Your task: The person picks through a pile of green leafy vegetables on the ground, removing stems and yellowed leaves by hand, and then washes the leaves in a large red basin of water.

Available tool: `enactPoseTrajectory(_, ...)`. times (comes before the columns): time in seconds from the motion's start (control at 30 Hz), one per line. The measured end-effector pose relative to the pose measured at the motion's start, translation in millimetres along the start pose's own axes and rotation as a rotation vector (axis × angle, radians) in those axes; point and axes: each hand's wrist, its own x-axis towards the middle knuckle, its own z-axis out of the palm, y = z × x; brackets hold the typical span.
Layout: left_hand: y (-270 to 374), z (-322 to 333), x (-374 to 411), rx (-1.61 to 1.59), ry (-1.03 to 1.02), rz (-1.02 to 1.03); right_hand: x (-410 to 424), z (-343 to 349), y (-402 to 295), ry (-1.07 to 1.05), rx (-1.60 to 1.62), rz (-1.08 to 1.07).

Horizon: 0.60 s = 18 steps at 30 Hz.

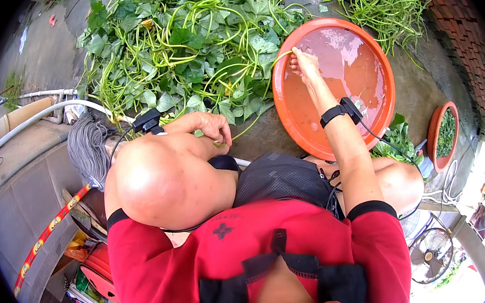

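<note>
My right hand (pixel 304 63) is over the left part of a round orange plastic basin (pixel 281 99) of water and pinches the end of a green stem (pixel 282 55) that crosses the rim. My left hand (pixel 216 129), beside my raised left knee, holds the lower end of a thin green stem (pixel 249 126) between its fingers. Ahead of me a large heap of leafy green vines (pixel 188 38) lies on the ground, its right side close to the basin. Whether both hands hold one and the same vine, I cannot tell.
A pile of bare green stems (pixel 386 6) lies beyond the basin. At the right stand a smaller orange basin (pixel 454 109) of greens and a fan (pixel 431 256). Leaves (pixel 394 139) lie by my right knee. A grey mop head (pixel 86 144) and a white pipe (pixel 41 111) are at the left.
</note>
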Motion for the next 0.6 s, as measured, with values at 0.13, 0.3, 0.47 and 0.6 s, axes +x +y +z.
enactPoseTrajectory(0.13,0,2,-6,-0.052,0.022,0.001,0,-33,21,0.007,0.341,0.215)
enactPoseTrajectory(0.3,-2,-15,14,-0.173,0.086,0.021,18,-117,58,0.14,0.569,0.253)
enactPoseTrajectory(0.47,4,-46,67,-0.346,0.203,0.064,37,-183,90,0.138,0.673,0.297)
enactPoseTrajectory(0.6,19,-78,105,-0.416,0.357,0.115,22,-203,70,0.31,0.773,0.161)
